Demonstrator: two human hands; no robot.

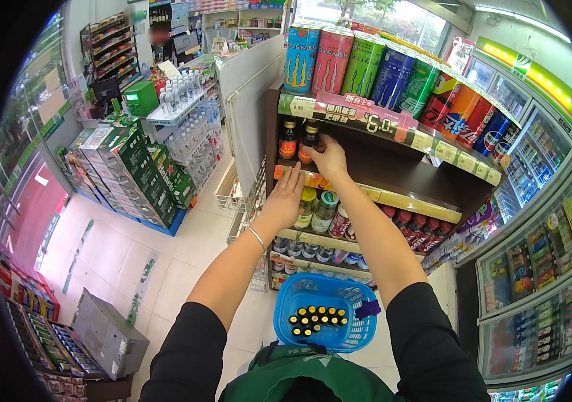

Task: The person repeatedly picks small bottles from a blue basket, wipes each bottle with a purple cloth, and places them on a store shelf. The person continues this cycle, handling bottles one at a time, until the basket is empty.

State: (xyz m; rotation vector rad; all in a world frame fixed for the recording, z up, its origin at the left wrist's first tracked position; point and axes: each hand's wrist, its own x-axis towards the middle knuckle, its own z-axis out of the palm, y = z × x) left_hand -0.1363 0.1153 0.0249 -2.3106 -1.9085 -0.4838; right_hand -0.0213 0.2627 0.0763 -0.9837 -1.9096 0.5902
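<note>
My right hand (330, 157) grips a small dark glass bottle (310, 139) with a red-orange label, upright on the second shelf. Left of it stands a matching bottle (288, 138). My left hand (286, 195) wears a bracelet and holds nothing. Its straight fingers reach the shelf's front edge strip (311, 177), just below the bottles. On the floor under my arms sits a blue plastic basket (286, 294). Several dark bottles with yellow or gold caps (318, 319) stand inside it, and a purple cloth (368, 309) hangs over its right rim.
Tall energy drink cans (361, 65) line the top shelf. Jars (325, 211) and red-capped bottles (419, 228) fill the shelf below my hands. A white panel (246, 100) borders the shelf's left side. Glass-door fridges (537, 266) stand right, stacked beer cartons (125, 171) left. A person (160, 42) is farther back.
</note>
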